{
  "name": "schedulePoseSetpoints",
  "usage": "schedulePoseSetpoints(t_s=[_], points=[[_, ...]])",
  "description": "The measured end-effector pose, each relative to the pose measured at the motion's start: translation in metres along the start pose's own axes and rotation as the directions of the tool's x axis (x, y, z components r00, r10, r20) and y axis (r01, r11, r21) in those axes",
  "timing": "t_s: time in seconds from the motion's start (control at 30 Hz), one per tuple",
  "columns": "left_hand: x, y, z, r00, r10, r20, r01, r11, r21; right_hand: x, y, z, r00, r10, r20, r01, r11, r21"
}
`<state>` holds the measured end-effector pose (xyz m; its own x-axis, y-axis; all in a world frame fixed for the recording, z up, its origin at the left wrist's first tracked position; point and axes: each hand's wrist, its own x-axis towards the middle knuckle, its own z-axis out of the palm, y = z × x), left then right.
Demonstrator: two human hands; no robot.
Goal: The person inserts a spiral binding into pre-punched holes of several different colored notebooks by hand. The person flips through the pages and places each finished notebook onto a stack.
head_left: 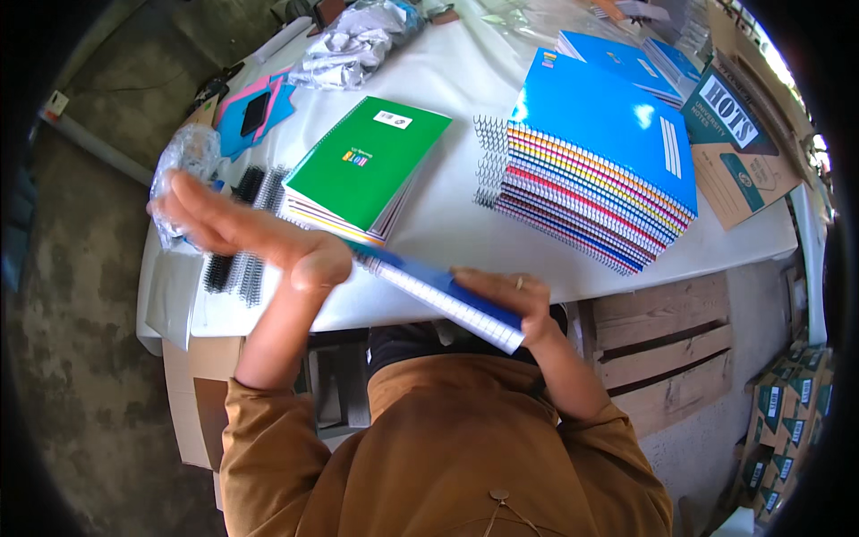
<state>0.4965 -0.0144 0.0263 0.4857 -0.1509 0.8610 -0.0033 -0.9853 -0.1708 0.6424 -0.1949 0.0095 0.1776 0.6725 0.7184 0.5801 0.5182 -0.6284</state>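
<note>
A blue-covered notebook (447, 304) is held tilted in front of my body, its white page edge turned toward me. My right hand (506, 295) grips it near its right end, fingers over the cover. My left hand (242, 228), blurred by motion, is open with fingers stretched out, and its thumb side is close to the notebook's left end. Whether it touches the notebook I cannot tell. Just beyond lies a short stack of notebooks with a green one (367, 161) on top. To the right stands a tall stack of spiral notebooks, a blue cover (599, 125) uppermost.
Wire binding coils (255, 201) lie by my left hand, beside crumpled clear plastic (188, 170). A phone (255, 114) rests on pink and blue sheets. Farther back are grey plastic wrapping (358, 45) and more blue notebooks (617, 61). A cardboard box (734, 107) stands at the right edge.
</note>
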Motion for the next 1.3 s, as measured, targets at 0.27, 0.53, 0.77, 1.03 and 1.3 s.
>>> schedulePoseSetpoints(t_s=[0.27,0.53,0.77,1.03,1.3], points=[[0.021,-0.028,0.005,0.924,0.14,-0.355,-0.064,0.974,0.218,-0.01,0.012,0.005,0.997,0.014,-0.078,-0.012,1.0,0.025],[0.068,0.006,-0.008,0.992,-0.073,0.105,0.083,0.992,-0.095,-0.006,0.009,0.002,0.951,0.252,-0.182,-0.228,0.963,0.141],[0.099,-0.017,0.006,0.994,-0.033,-0.108,0.033,0.999,-0.008,0.015,-0.013,0.001,0.925,0.373,-0.069,-0.347,0.905,0.244],[-0.005,0.037,0.02,0.929,0.37,-0.016,-0.366,0.909,-0.198,0.007,-0.009,0.001,0.975,0.181,-0.127,-0.167,0.98,0.111],[0.007,0.066,0.02,0.989,0.132,0.064,-0.108,0.949,-0.296,0.012,-0.009,0.009,0.978,0.085,-0.188,-0.065,0.992,0.11]])
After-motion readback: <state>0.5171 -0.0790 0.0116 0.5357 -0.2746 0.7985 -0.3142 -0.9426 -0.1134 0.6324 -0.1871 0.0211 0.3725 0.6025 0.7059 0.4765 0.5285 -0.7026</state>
